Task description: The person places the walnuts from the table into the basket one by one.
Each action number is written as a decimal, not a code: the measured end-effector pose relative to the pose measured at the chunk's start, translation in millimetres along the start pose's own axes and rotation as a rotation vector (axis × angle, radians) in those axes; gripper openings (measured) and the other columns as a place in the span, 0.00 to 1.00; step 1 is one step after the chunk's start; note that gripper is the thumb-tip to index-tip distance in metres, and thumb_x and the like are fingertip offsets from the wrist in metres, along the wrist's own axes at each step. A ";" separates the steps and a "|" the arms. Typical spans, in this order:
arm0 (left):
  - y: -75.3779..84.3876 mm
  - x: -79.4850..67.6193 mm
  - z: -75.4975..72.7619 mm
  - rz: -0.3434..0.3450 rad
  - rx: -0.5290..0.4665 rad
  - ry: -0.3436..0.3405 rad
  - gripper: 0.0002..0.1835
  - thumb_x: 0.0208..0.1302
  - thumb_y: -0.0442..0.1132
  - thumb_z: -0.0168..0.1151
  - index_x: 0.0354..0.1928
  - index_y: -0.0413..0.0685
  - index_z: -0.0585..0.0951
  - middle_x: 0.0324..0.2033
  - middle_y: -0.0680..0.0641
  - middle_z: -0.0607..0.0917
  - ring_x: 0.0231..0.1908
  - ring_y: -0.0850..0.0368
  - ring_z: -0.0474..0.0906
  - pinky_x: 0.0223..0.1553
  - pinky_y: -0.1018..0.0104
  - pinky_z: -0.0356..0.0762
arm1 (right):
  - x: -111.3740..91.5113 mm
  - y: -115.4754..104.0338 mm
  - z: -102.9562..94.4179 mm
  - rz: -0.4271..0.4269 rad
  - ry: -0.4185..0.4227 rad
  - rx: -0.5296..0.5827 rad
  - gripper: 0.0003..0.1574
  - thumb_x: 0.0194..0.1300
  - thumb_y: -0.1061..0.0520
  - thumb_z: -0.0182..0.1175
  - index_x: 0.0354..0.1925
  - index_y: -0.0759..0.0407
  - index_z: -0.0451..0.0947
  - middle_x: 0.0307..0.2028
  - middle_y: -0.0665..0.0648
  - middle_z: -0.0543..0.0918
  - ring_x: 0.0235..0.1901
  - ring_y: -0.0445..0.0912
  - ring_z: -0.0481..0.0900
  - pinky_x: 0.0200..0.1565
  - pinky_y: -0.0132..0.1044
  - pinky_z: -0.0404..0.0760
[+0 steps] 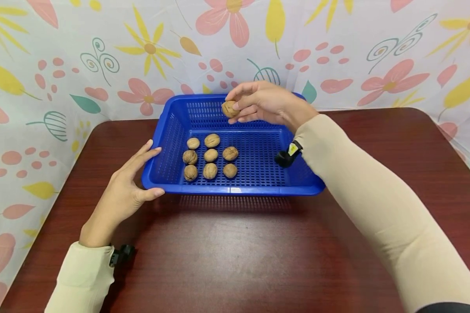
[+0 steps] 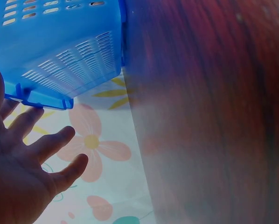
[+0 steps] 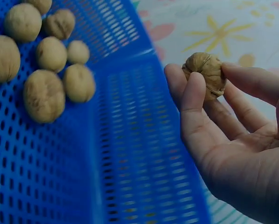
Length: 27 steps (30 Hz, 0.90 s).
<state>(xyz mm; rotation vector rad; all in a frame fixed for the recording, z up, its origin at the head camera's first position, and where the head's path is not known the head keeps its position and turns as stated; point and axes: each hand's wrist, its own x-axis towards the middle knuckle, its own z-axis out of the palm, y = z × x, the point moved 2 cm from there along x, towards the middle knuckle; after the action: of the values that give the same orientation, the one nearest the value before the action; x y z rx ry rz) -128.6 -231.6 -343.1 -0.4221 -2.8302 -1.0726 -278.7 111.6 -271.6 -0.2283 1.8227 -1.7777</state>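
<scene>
A walnut [image 1: 229, 109] is pinched between the thumb and fingers of my right hand [image 1: 264, 102], over the far side of a blue plastic basket [image 1: 235, 190]. The right wrist view shows that walnut [image 3: 205, 74] with its seam turned to the camera. Several more walnuts [image 1: 210, 171] lie in rough rows on the left part of the basket floor. My left hand [image 1: 119, 191] is spread at the basket's left end, thumb by the near corner. From the left wrist, some fingertips of this left hand [image 2: 25, 158] appear at the rim, others apart from it.
The basket stands on a dark red-brown wooden table [image 1: 235, 252]. A white cloth [image 1: 235, 56] with printed flowers and leaves hangs behind the table and along its sides. Small black cameras [image 1: 122, 255] are strapped to both wrists over pale sleeves [image 1: 376, 208].
</scene>
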 end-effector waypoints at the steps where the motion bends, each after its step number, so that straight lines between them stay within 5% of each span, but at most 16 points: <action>1: 0.2 0.1 0.3 0.005 0.000 -0.001 0.50 0.52 0.55 0.82 0.78 0.64 0.70 0.82 0.55 0.60 0.76 0.38 0.66 0.59 0.74 0.77 | 4.6 3.2 -0.6 0.024 0.010 0.009 0.16 0.76 0.67 0.55 0.58 0.58 0.79 0.58 0.58 0.81 0.45 0.52 0.91 0.46 0.37 0.86; 4: 1.0 0.4 0.6 0.014 -0.005 -0.002 0.50 0.52 0.56 0.82 0.78 0.65 0.70 0.82 0.56 0.60 0.75 0.39 0.67 0.55 0.81 0.75 | 14.7 12.8 -3.7 0.068 0.033 0.009 0.21 0.77 0.67 0.55 0.65 0.59 0.76 0.61 0.57 0.79 0.47 0.51 0.91 0.51 0.39 0.86; 7: 0.5 0.7 0.3 0.014 -0.001 0.004 0.50 0.52 0.56 0.82 0.78 0.66 0.70 0.82 0.56 0.60 0.76 0.39 0.66 0.62 0.57 0.80 | 21.5 21.2 -4.9 0.094 0.039 -0.006 0.25 0.78 0.66 0.55 0.70 0.59 0.74 0.64 0.58 0.78 0.49 0.51 0.90 0.61 0.44 0.82; 10: 0.2 0.2 0.7 0.005 0.000 0.005 0.50 0.52 0.55 0.83 0.78 0.65 0.70 0.82 0.56 0.60 0.77 0.38 0.65 0.64 0.37 0.75 | 27.5 29.7 -2.6 0.117 0.018 -0.039 0.28 0.77 0.67 0.55 0.72 0.60 0.72 0.66 0.61 0.78 0.52 0.54 0.89 0.69 0.50 0.76; 27: 1.4 -0.6 -1.0 0.011 -0.012 -0.002 0.50 0.52 0.55 0.83 0.78 0.62 0.70 0.82 0.53 0.60 0.77 0.35 0.63 0.64 0.30 0.72 | 38.9 52.0 2.9 0.201 -0.003 -0.157 0.28 0.76 0.68 0.54 0.72 0.61 0.70 0.64 0.59 0.76 0.56 0.59 0.86 0.65 0.50 0.80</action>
<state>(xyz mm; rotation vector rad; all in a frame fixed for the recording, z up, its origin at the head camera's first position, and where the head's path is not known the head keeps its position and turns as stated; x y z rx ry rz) -127.5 -231.4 -341.5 -0.4393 -2.8208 -1.0876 -295.2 94.8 -332.2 -0.1031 1.9128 -1.4993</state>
